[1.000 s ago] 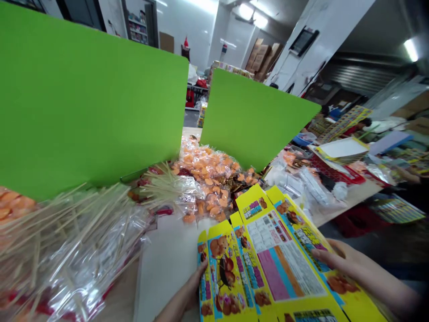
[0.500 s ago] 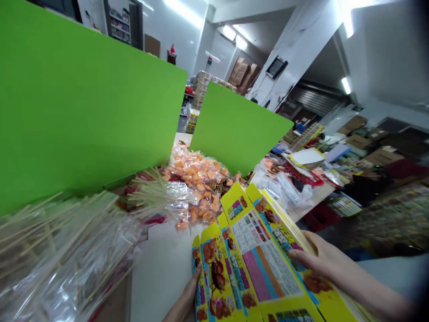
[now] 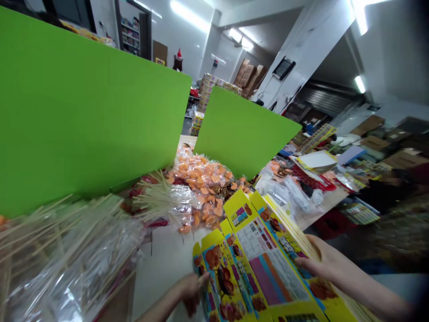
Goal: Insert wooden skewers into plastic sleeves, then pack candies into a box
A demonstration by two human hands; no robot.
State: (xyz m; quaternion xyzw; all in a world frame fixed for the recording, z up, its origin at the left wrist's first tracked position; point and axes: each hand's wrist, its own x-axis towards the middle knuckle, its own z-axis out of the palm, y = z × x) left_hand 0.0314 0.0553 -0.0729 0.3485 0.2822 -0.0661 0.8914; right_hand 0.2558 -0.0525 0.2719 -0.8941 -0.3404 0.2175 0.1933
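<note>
My right hand (image 3: 323,259) grips the right edge of a stack of flattened yellow printed cartons (image 3: 268,277), thumb on top and fingers out of sight behind the edge. The top carton lies unfolded, its flaps and printed panels facing up. At its left edge is my left hand (image 3: 190,286), one finger stretched onto the printed panel and the other fingers bent down apart from it. Beyond the cartons lies a pile of orange pieces in clear wrappers (image 3: 204,179).
Thin sticks (image 3: 154,197) lie beside the orange pile, and clear bags with more sticks (image 3: 77,255) cover the left. Green panels (image 3: 90,125) stand along the far side. A red basket (image 3: 311,176) and plastic bags (image 3: 295,192) sit on the right.
My left hand has shifted from gripping the carton's left edge to touching the panel with one finger. My right hand keeps its hold on the stack. The view has shifted slightly.
</note>
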